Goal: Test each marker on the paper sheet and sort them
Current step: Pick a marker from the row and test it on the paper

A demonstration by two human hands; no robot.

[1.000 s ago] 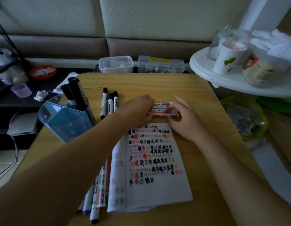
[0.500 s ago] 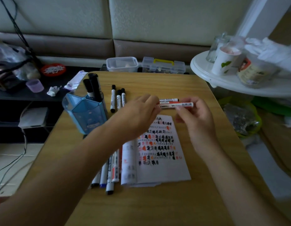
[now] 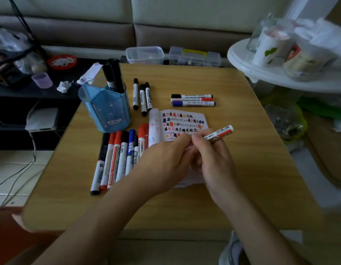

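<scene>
My right hand grips a white marker with a red label over the paper sheet, its back end pointing up and right. My left hand pinches the near end of that marker, which is hidden by my fingers. The sheet carries black and red test scribbles. Three markers lie side by side beyond the sheet. Three black-capped markers lie next to the blue pen holder. A row of several markers lies left of the sheet.
The blue holder has two black markers standing in it. Two clear plastic boxes sit at the wooden table's far edge. A white round shelf with jars stands at the right. Cables and clutter lie on the left.
Both hands have drawn the red-labelled marker back from the group beyond the sheet to a spot over the sheet. My left hand now pinches its near end. The camera view shifted.
</scene>
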